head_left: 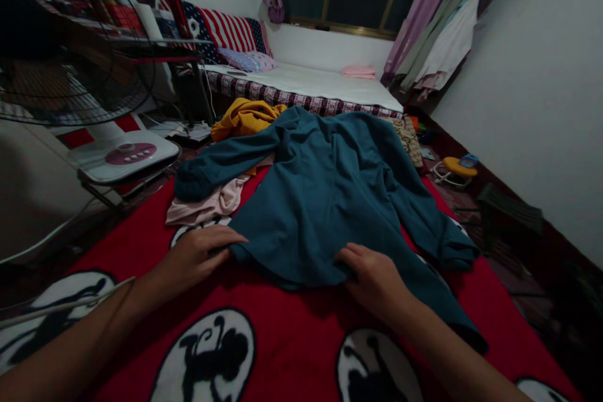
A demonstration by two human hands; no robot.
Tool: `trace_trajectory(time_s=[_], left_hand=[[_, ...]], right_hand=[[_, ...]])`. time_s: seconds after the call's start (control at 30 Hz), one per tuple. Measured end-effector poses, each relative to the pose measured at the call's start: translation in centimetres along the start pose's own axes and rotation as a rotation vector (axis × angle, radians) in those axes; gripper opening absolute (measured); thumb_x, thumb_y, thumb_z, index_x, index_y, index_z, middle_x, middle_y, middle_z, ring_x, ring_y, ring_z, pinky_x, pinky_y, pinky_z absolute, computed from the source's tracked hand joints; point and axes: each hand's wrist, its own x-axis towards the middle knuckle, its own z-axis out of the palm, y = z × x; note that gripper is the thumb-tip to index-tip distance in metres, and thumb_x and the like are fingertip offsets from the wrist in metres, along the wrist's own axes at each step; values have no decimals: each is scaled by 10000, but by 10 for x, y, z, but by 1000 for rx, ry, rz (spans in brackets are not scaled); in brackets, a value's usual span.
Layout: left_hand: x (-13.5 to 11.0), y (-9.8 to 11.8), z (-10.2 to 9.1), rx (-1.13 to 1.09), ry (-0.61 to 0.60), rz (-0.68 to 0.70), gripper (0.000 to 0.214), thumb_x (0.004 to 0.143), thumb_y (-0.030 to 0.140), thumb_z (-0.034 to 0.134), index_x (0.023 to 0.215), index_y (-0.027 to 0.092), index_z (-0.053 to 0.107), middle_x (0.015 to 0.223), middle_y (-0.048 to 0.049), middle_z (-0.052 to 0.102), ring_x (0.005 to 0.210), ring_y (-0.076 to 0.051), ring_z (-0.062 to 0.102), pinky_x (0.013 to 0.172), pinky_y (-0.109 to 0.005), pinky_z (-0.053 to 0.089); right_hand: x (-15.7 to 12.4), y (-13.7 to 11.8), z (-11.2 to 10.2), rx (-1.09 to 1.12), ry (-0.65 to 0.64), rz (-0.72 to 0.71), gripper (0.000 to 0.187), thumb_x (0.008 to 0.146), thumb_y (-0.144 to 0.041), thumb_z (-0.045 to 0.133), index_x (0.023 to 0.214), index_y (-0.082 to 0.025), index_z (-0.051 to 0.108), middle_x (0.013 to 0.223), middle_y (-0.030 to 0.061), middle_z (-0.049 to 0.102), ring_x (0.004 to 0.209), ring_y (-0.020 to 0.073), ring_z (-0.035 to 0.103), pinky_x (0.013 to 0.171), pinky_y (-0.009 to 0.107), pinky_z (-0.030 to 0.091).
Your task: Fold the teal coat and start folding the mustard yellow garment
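Observation:
A teal long-sleeved coat or shirt lies spread over the red blanket, its hem toward me and its sleeves out to both sides. My left hand pinches the hem at its left corner. Near the middle of the same hem, my right hand grips the edge between thumb and fingers. To the right of that hand the rest of the hem trails down across the blanket. Under the left sleeve lies a pale pink garment.
A mustard yellow garment is heaped past the left sleeve. At the left stands a fan with a wire cage. A bed lies beyond, under the window. On the right are a yellow stool and hanging clothes.

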Motion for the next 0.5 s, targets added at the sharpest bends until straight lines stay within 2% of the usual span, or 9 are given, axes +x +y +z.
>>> trace_trajectory(time_s=[0.13, 0.23, 0.3, 0.37, 0.43, 0.5], left_hand=[[32, 3, 1, -31, 100, -117, 244, 777, 366, 592, 901, 248, 766, 880, -32, 749, 826, -220, 664, 771, -246, 478], [56, -3, 2, 102, 138, -223, 316, 792, 434, 547, 892, 218, 754, 883, -26, 751, 805, -218, 659, 711, -229, 452], [67, -8, 3, 161, 150, -276, 354, 793, 465, 531, 869, 193, 746, 859, -31, 748, 785, -215, 655, 666, -224, 434], [73, -13, 4, 194, 146, -299, 375, 798, 478, 518, 851, 179, 739, 821, -35, 742, 766, -211, 654, 631, -223, 418], [74, -15, 5, 214, 139, -297, 376, 801, 478, 511, 845, 182, 738, 807, -37, 740, 766, -212, 656, 631, -225, 416], [73, -14, 7, 224, 152, -294, 369, 795, 478, 517, 851, 189, 740, 825, -39, 745, 788, -219, 657, 653, -228, 426]], right_hand=[[33, 30, -6, 166, 99, 205, 214, 762, -181, 553, 943, -237, 653, 801, 8, 679, 741, 184, 635, 674, 278, 463], [45, 35, -4, 127, 222, 249, 268, 787, -230, 587, 1052, -220, 626, 918, 48, 675, 802, 209, 632, 708, 317, 478], [43, 28, -3, 90, 390, 152, 334, 805, -208, 581, 1140, -195, 585, 1087, 101, 628, 948, 232, 607, 801, 356, 482], [38, 15, -3, 53, 519, -45, 293, 842, -183, 545, 1132, -197, 585, 1147, 113, 592, 1050, 235, 559, 890, 380, 454], [31, 0, -1, 20, 479, -281, 222, 867, -217, 544, 1079, -214, 609, 1126, 93, 605, 1067, 231, 535, 934, 393, 420], [27, -13, 5, -15, 346, -402, 285, 850, -315, 600, 1115, -208, 603, 1140, 89, 611, 1052, 243, 528, 927, 406, 409]])
